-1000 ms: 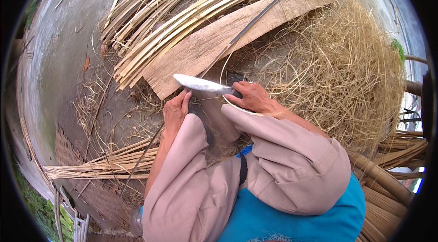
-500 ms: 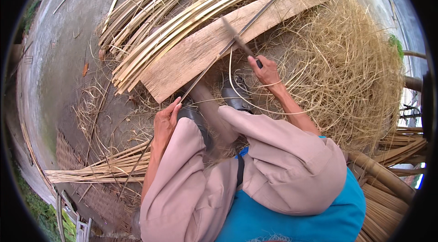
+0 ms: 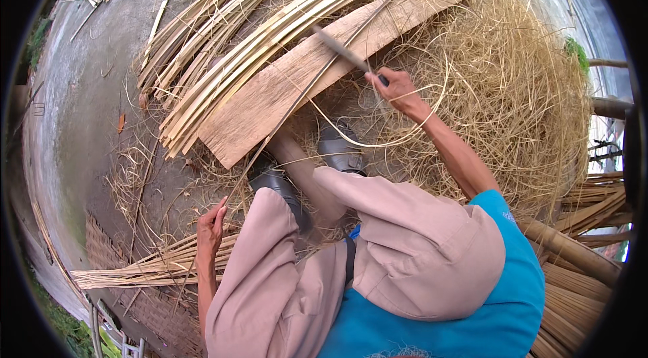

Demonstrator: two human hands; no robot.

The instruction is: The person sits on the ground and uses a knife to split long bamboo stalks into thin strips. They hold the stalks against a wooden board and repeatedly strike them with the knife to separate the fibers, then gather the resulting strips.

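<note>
My right hand [image 3: 401, 92] is closed around the dark handle of a knife [image 3: 342, 49]. The blade points up and to the left, lying across a long thin dark strip [image 3: 297, 100] over a wooden board [image 3: 253, 111]. At lower left, my left hand [image 3: 210, 224] pinches the near end of this strip between thumb and fingers. From there the strip slants up past my knee and over the board to its far end. A pale curled shaving [image 3: 378, 146] loops from near the strip round below my right wrist.
A large heap of tangled shavings [image 3: 513, 101] lies on the right. Beyond the board are bundles of pale split strips [image 3: 270, 40]. Another strip bundle [image 3: 155, 267] lies at lower left beside a woven mat [image 3: 108, 243]. My dark shoes [image 3: 337, 148] stand below the board.
My left hand has drawn back down and left with the strip end, which has slid along the board. The knife hand has stayed close to its place; the shaving now loops wider.
</note>
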